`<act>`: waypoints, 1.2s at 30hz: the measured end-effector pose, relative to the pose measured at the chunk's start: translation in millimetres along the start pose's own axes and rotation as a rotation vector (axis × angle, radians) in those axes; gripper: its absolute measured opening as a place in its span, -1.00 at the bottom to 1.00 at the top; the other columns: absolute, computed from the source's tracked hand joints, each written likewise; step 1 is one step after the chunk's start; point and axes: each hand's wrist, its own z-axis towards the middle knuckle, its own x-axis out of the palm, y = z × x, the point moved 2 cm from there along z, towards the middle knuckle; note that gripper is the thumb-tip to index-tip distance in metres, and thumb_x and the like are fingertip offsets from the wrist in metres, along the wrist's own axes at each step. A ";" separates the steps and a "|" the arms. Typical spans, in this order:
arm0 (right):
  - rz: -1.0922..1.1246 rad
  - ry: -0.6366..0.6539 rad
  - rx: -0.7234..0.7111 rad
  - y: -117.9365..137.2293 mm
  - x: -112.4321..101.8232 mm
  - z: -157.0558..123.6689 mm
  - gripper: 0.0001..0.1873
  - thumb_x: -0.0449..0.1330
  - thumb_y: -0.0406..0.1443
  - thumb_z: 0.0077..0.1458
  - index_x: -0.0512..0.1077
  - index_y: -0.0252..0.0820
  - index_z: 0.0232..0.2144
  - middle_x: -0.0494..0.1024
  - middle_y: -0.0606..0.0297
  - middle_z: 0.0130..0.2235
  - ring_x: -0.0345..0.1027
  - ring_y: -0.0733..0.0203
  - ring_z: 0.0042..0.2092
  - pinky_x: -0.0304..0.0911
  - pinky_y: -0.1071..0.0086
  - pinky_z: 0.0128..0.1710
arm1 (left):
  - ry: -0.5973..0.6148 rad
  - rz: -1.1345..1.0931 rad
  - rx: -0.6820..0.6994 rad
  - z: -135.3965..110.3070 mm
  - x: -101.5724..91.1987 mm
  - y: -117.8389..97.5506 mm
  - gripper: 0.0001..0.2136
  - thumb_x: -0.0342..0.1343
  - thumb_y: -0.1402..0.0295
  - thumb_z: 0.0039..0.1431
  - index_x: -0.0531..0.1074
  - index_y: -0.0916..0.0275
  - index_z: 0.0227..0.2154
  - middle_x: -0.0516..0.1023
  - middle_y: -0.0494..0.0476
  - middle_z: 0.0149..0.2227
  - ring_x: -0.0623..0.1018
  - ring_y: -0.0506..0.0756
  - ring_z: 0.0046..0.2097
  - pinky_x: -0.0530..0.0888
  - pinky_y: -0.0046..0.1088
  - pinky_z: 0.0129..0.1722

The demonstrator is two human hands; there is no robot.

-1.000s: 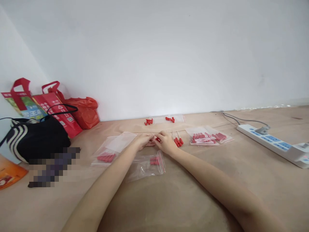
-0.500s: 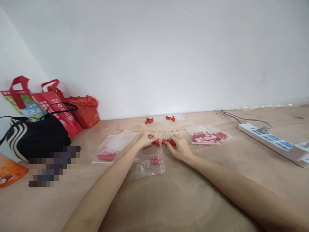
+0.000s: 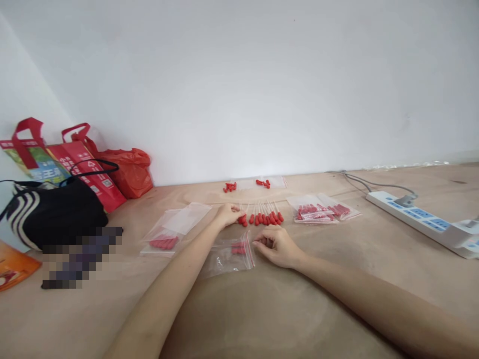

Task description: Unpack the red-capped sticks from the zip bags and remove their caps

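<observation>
A row of several thin droppers with red bulbs (image 3: 264, 215) lies on the tan surface. My left hand (image 3: 227, 215) rests at the row's left end, its fingers curled and touching the leftmost red bulb. My right hand (image 3: 278, 245) sits nearer to me, fingers loosely curled, beside the red-striped edge of a clear zip bag (image 3: 230, 254) that holds a few red pieces. I cannot make out anything held in the right hand.
More clear zip bags with red pieces lie at left (image 3: 170, 230) and right (image 3: 322, 210). Loose red caps (image 3: 247, 185) sit near the wall. A white power strip (image 3: 426, 223) is at far right; a black striped bag (image 3: 52, 212) and red bags (image 3: 108, 172) at left.
My right hand pulled back from the dropper row toward me and now sits by the zip bag. The droppers now lie spread in a row. My left hand stayed at their left end.
</observation>
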 end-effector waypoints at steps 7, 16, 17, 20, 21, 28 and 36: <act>-0.020 0.061 -0.028 5.9 3.6 -1.4 -0.91 0.14 -0.29 -0.04 0.44 -0.16 -0.49 0.42 0.39 -0.57 0.20 0.34 -0.47 0.08 0.43 -0.36 | -0.045 0.144 0.056 1.3 5.8 -6.5 -0.68 0.24 0.18 -0.24 0.42 0.32 -0.46 0.45 0.02 -0.58 0.37 -0.05 -0.58 0.32 -0.55 -0.56; -0.003 0.078 -0.053 8.3 3.1 0.5 -0.83 0.15 -0.25 -0.03 0.47 -0.05 -0.32 0.42 0.40 -0.56 0.22 0.34 -0.44 0.06 0.44 -0.33 | -0.116 0.304 0.246 -53.6 -25.3 -17.3 -0.76 0.17 0.23 -0.13 0.46 0.27 -0.40 0.50 0.12 -0.36 0.45 0.08 -0.30 0.38 -0.44 -0.23; 0.000 0.079 -0.047 9.2 2.8 1.1 -0.82 0.15 -0.23 -0.03 0.47 -0.06 -0.32 0.42 0.39 -0.56 0.22 0.33 -0.45 0.06 0.44 -0.34 | -0.101 0.320 0.299 -67.2 -27.4 -16.6 -0.77 0.14 0.22 -0.10 0.46 0.24 -0.39 0.51 0.11 -0.30 0.45 0.10 -0.23 0.36 -0.43 -0.17; 0.000 0.100 -0.039 12.4 2.9 4.0 -0.78 0.13 -0.16 -0.01 0.46 -0.06 -0.31 0.42 0.38 -0.56 0.22 0.33 -0.46 0.05 0.45 -0.36 | 0.068 0.497 0.476 -107.9 -28.1 -8.2 -0.69 -0.03 0.16 0.06 0.41 0.17 -0.18 0.45 0.10 -0.11 0.39 0.13 -0.06 0.29 -0.37 -0.02; -0.009 0.108 -0.045 13.3 3.4 5.2 -0.78 0.13 -0.15 -0.01 0.47 -0.06 -0.32 0.42 0.38 -0.56 0.22 0.33 -0.46 0.05 0.45 -0.36 | 0.098 0.540 0.486 -118.5 -28.2 -3.5 -0.65 -0.05 0.15 0.08 0.36 0.17 -0.11 0.40 0.10 -0.04 0.36 0.13 -0.01 0.26 -0.35 0.01; -0.129 0.166 -0.001 11.6 14.0 15.2 -0.74 0.18 -0.08 -0.11 0.45 -0.13 -0.42 0.42 0.37 -0.51 0.22 0.31 -0.41 0.01 0.45 -0.36 | 0.214 0.722 0.498 -133.9 -23.1 15.9 -0.55 -0.11 0.15 0.12 0.16 0.16 0.08 0.24 0.11 0.11 0.23 0.13 0.11 0.16 -0.28 0.11; -0.083 0.148 0.086 9.6 18.2 17.9 -0.79 0.27 -0.21 -0.27 0.36 -0.20 -0.57 0.37 0.39 -0.52 0.19 0.33 -0.42 0.04 0.46 -0.38 | 0.302 0.899 0.517 -136.0 -20.9 11.3 -0.45 -0.19 0.10 0.16 -0.06 0.21 0.17 0.00 0.15 0.20 0.04 0.15 0.20 0.02 -0.22 0.16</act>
